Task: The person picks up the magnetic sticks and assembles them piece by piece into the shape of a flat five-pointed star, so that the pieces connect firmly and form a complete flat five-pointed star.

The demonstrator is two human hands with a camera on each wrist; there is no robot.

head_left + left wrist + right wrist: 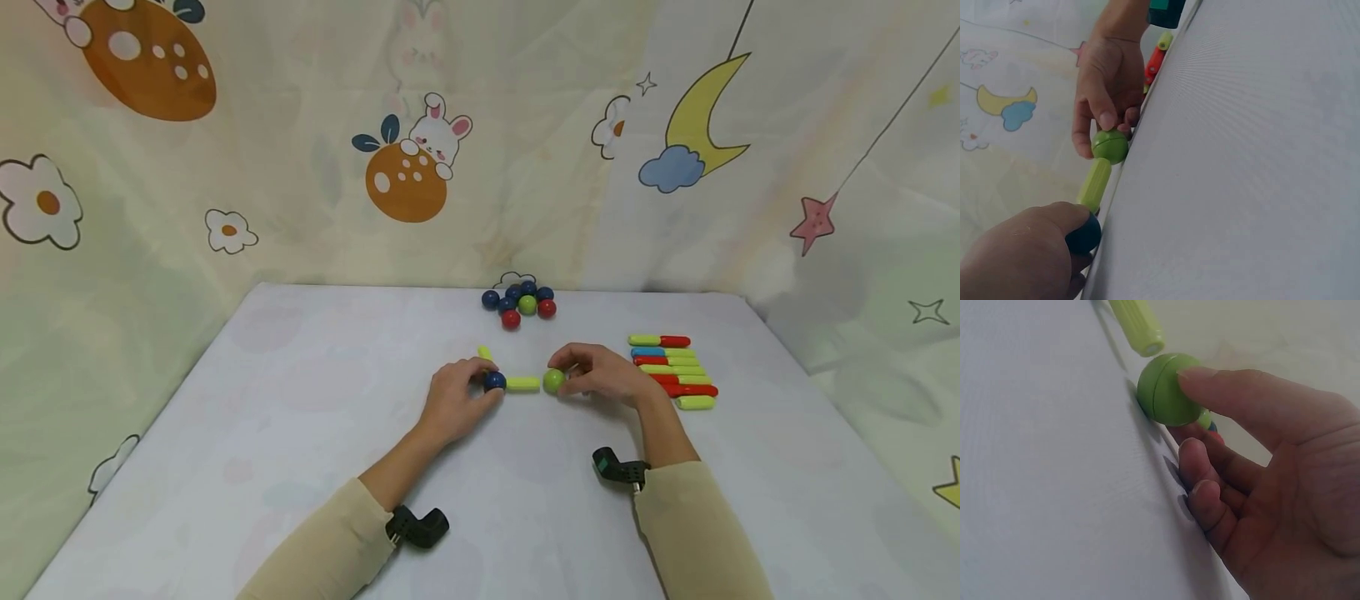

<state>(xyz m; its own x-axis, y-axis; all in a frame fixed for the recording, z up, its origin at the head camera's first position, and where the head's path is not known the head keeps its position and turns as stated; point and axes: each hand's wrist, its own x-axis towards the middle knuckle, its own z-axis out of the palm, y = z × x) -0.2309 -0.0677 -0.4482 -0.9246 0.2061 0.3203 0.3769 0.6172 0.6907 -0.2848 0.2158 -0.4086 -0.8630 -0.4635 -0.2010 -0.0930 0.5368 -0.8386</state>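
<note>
My left hand [455, 402] grips a dark blue ball [495, 381] between thumb and fingers. From that ball a yellow-green rod [522, 383] points right, and a second yellow-green rod [485, 352] slants up behind the fingers. My right hand [602, 375] pinches a green ball [553, 382], which has a seam line around it, just off the rod's free end. In the right wrist view a narrow gap shows between the green ball [1169, 390] and the rod's tip [1147, 345]. The thumb lies on the ball's near side.
At the table's back edge is a cluster of blue, red and green balls [527, 305]. Several red, yellow-green and blue rods [671, 367] lie in a stack to the right of my right hand. A printed cloth [300, 167] hangs behind the white table [300, 433].
</note>
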